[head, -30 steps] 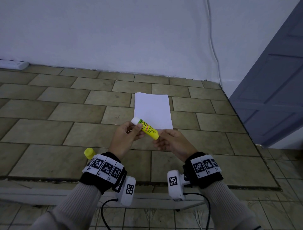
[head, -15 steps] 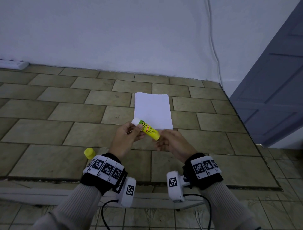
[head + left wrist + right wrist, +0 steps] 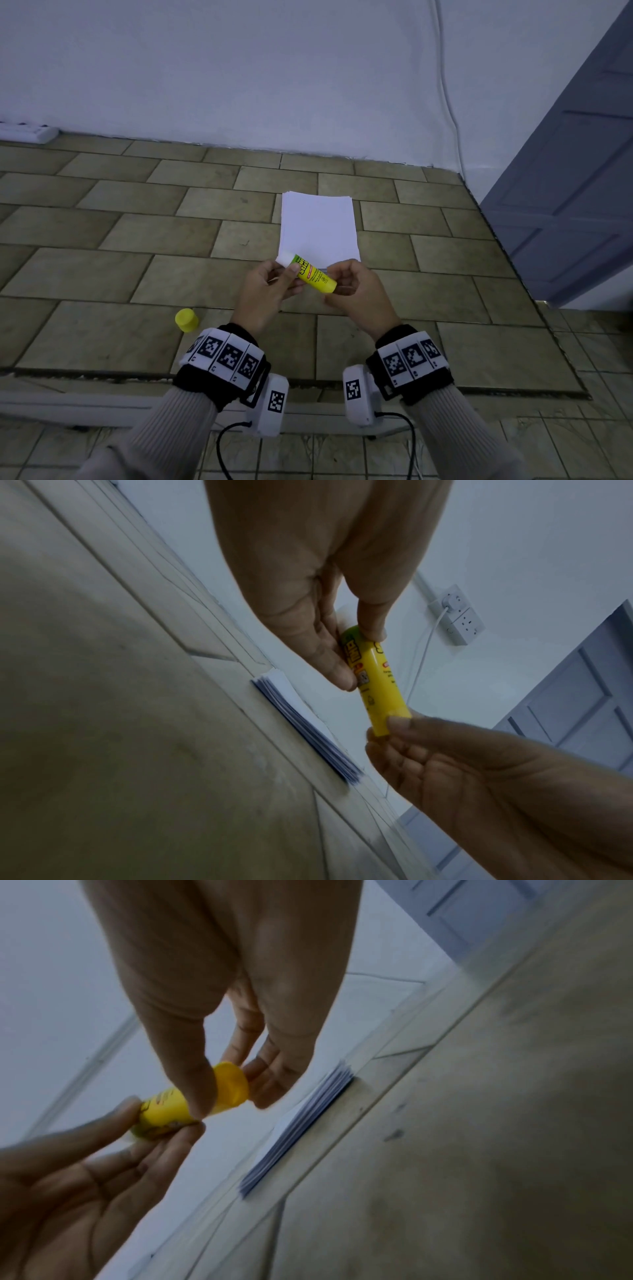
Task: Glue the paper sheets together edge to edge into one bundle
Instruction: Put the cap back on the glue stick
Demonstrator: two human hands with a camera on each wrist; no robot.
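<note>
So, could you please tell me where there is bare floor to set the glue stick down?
Bare tiles lie left of the paper stack, between it and the yellow cap, and right of the stack toward the door. It is crowded at the stack's near edge, where both hands hold the glue stick.

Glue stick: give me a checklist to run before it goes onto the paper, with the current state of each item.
1. Cap off: ok. The yellow cap sits on the floor, left of the hands.
2. Glue stick held: ok. The left hand grips its upper end; the right hand pinches its base.
3. White glue tip exposed: ok.
4. Enough glue wound out: cannot tell.
5. Paper stack squared: not ok; edges look slightly fanned in the wrist views.
6. Stack held down: not ok; neither hand touches it.
</note>
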